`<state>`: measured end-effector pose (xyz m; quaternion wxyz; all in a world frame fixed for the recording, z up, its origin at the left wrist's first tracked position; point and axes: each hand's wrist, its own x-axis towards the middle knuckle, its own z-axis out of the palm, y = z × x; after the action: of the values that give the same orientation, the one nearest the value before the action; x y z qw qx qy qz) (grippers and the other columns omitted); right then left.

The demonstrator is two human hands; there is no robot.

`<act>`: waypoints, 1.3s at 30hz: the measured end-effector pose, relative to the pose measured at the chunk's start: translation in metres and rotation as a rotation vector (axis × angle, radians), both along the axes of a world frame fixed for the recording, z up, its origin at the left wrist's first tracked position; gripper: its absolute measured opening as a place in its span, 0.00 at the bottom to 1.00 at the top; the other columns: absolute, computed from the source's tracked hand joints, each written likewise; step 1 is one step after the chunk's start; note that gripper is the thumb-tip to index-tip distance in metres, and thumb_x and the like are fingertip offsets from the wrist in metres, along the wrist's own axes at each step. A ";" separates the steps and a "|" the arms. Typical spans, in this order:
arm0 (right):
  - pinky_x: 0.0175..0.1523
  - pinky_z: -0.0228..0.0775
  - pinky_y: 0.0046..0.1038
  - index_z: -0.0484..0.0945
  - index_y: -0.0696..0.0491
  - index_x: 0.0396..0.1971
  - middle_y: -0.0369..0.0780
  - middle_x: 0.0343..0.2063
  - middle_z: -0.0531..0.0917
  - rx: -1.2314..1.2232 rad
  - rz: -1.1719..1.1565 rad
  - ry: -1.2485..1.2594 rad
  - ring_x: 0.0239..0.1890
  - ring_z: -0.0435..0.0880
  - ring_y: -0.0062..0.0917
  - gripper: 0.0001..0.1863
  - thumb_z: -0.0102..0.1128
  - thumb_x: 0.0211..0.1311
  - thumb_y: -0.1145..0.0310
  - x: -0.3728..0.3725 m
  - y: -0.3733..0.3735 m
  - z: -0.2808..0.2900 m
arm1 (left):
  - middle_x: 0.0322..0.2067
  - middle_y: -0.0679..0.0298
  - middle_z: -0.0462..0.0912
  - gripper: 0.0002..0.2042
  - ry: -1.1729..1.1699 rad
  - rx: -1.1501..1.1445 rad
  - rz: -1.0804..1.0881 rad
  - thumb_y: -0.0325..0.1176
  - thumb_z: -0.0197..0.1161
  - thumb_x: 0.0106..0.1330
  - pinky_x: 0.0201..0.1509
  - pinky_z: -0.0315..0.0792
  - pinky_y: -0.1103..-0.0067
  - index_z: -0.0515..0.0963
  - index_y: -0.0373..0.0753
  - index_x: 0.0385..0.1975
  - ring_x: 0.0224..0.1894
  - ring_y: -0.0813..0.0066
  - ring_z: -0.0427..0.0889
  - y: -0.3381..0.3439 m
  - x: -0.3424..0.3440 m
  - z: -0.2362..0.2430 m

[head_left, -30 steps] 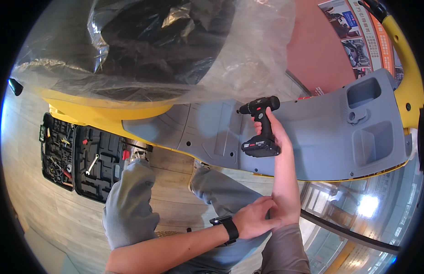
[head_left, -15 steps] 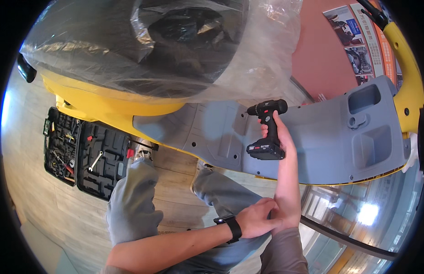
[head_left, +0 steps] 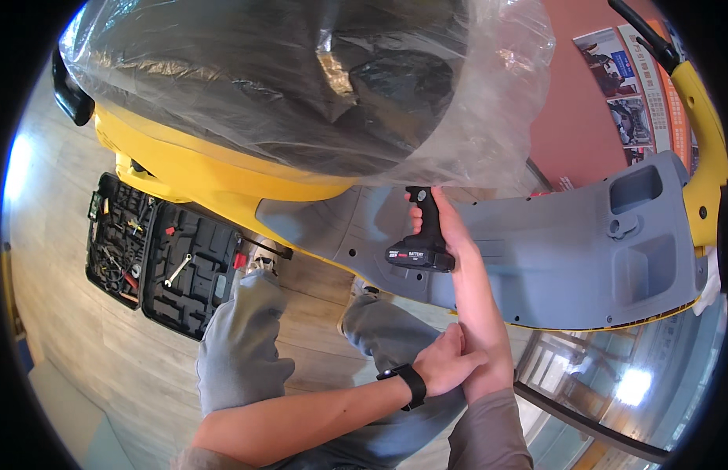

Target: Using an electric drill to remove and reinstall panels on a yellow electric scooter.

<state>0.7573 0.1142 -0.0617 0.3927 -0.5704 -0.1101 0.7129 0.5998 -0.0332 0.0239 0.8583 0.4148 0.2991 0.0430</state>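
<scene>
A black cordless drill (head_left: pixel 429 222) is upright in my right hand (head_left: pixel 451 227), which wraps round its grip. The top and front of the drill are hidden beneath clear plastic sheeting (head_left: pixel 497 102); the battery block at its base shows. Under the drill and my forearm lies a grey moulded panel (head_left: pixel 552 243) with holes and recessed pockets. My left hand (head_left: pixel 442 366), with a black watch (head_left: pixel 411 384) on the wrist, is closed over my right forearm (head_left: pixel 489 337) near the sleeve. The sheeting covers a dark rounded part above a yellow body (head_left: pixel 246 184).
An open black tool case (head_left: pixel 193 286) with several tools lies on the floor at left, a wrench (head_left: pixel 177 269) in it. My legs stand below the panel. At right are a yellow upright part (head_left: pixel 704 157), printed boards (head_left: pixel 630 86) and a shiny glass surface (head_left: pixel 638 368).
My right hand has moved the drill left and up, so its top has gone under the sheeting. My left hand stays on the forearm. The view has shifted, moving the surroundings right.
</scene>
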 end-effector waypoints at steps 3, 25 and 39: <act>0.29 0.72 0.22 0.73 0.55 0.44 0.33 0.22 0.76 -0.015 0.023 0.003 0.22 0.75 0.17 0.29 0.45 0.72 0.40 -0.005 0.006 -0.009 | 0.37 0.58 0.74 0.27 0.021 0.013 0.035 0.52 0.63 0.60 0.49 0.69 0.74 0.67 0.32 0.41 0.40 0.68 0.73 0.002 -0.001 -0.002; 0.29 0.72 0.20 0.73 0.57 0.51 0.32 0.23 0.74 -0.089 0.101 -0.097 0.22 0.73 0.16 0.25 0.32 0.78 0.51 -0.014 0.011 0.005 | 0.40 0.54 0.72 0.26 0.031 0.010 0.029 0.53 0.62 0.59 0.51 0.68 0.71 0.66 0.33 0.40 0.42 0.62 0.72 0.007 -0.005 0.006; 0.28 0.71 0.20 0.73 0.57 0.49 0.32 0.23 0.74 -0.094 0.094 -0.112 0.22 0.72 0.16 0.25 0.36 0.77 0.51 -0.014 0.011 0.005 | 0.39 0.54 0.72 0.25 0.020 0.020 0.030 0.51 0.62 0.60 0.50 0.68 0.70 0.66 0.33 0.38 0.42 0.62 0.72 0.009 -0.008 0.006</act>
<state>0.7433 0.1249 -0.0563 0.3249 -0.6213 -0.1251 0.7020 0.5920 -0.0240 0.0301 0.8502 0.4194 0.3135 0.0544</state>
